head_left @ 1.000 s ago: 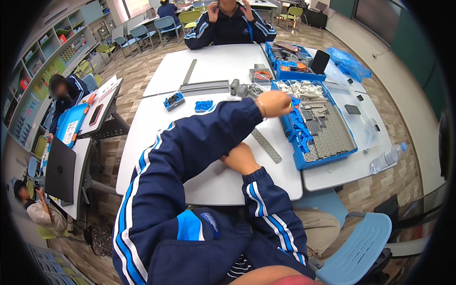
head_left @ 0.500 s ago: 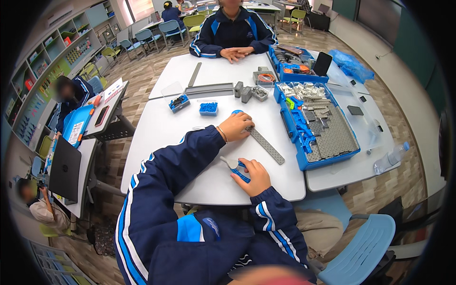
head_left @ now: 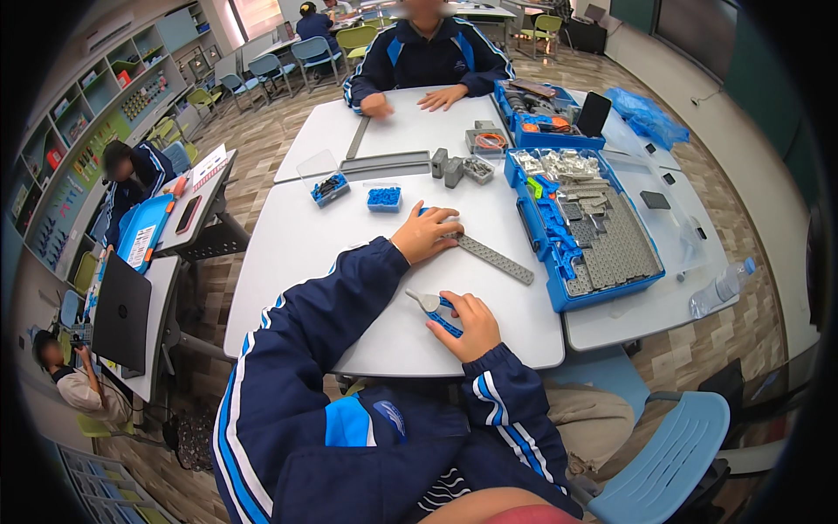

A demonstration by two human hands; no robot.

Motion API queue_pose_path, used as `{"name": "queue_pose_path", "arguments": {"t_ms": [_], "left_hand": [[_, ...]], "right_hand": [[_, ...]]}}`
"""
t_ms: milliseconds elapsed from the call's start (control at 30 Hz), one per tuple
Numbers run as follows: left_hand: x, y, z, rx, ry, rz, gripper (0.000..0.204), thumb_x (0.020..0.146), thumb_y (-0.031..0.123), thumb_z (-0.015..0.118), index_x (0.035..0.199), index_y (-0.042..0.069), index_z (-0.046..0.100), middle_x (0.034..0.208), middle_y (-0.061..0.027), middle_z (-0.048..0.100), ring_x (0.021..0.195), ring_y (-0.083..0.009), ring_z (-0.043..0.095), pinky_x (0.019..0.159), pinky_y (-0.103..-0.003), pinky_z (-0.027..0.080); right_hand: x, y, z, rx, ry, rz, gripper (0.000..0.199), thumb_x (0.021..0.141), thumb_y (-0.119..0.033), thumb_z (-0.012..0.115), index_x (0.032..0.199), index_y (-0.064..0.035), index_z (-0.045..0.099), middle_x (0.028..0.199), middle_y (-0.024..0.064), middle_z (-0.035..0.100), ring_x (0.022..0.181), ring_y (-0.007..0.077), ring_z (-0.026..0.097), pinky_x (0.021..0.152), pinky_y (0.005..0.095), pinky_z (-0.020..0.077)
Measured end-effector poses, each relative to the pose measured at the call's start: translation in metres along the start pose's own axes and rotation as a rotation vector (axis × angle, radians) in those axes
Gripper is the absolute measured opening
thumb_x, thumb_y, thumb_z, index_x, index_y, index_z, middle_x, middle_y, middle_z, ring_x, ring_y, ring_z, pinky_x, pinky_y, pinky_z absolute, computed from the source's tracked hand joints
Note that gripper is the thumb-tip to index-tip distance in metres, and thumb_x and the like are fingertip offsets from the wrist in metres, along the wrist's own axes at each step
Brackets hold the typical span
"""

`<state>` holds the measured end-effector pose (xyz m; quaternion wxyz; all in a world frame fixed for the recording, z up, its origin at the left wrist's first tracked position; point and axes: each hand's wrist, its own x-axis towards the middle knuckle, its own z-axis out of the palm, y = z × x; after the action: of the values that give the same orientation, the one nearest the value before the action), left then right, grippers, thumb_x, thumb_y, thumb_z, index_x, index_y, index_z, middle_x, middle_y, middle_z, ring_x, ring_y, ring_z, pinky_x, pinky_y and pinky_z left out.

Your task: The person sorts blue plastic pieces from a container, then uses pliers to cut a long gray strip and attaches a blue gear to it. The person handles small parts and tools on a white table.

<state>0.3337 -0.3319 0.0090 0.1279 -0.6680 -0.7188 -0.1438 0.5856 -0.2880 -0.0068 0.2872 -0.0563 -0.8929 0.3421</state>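
Pinning one end of the grey perforated beam (head_left: 494, 258) flat to the bench (head_left: 297, 244), left hand (head_left: 425, 234) has fingers spread over it, not clenched. Right hand (head_left: 470, 325) near the bench's front edge, fingers wrapped round the blue-handled pliers (head_left: 434, 307), steel nose pointing left. Blue parts tray (head_left: 583, 229) sits at the right edge; small blue parts box (head_left: 384, 197) mid-bench.
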Motion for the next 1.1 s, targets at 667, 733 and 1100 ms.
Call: {"name": "queue_pose_path", "arguments": {"t_ms": [667, 733, 1100], "left_hand": [[-0.038, 0.040, -0.048, -1.646, 0.170, -0.561, 0.033, 0.109, 0.037, 0.044, 0.113, 0.005, 0.051, 0.079, -0.0035, 0.057, 0.071, -0.0158, 0.065, 0.066, -0.033, 0.057], [-0.048, 0.051, -0.049, -1.809, 0.162, -0.631, 0.032, 0.109, 0.041, 0.044, 0.106, 0.009, 0.047, 0.075, -0.0037, 0.054, 0.066, -0.0178, 0.064, 0.058, -0.032, 0.056], [-0.086, 0.070, -0.043, -2.110, -0.087, -0.708, 0.016, 0.098, 0.021, 0.055, 0.108, 0.011, 0.047, 0.069, -0.0009, 0.047, 0.052, -0.0140, 0.055, 0.047, -0.026, 0.043]], "right_hand": [[-0.005, -0.005, -0.010, 0.577, 0.179, 0.251, 0.043, 0.103, -0.032, 0.053, 0.129, 0.0020, 0.050, 0.093, 0.0142, 0.068, 0.079, 0.0217, 0.066, 0.073, 0.0337, 0.0521], [-0.007, -0.005, -0.012, 0.602, 0.205, 0.207, 0.043, 0.104, -0.035, 0.050, 0.125, 0.0022, 0.050, 0.091, 0.0128, 0.067, 0.080, 0.0210, 0.065, 0.075, 0.0341, 0.0516], [-0.014, -0.012, -0.014, 0.748, 0.360, 0.199, 0.061, 0.095, -0.059, 0.057, 0.118, -0.0033, 0.047, 0.085, 0.0032, 0.048, 0.077, 0.0115, 0.044, 0.071, 0.0274, 0.0383]]}}
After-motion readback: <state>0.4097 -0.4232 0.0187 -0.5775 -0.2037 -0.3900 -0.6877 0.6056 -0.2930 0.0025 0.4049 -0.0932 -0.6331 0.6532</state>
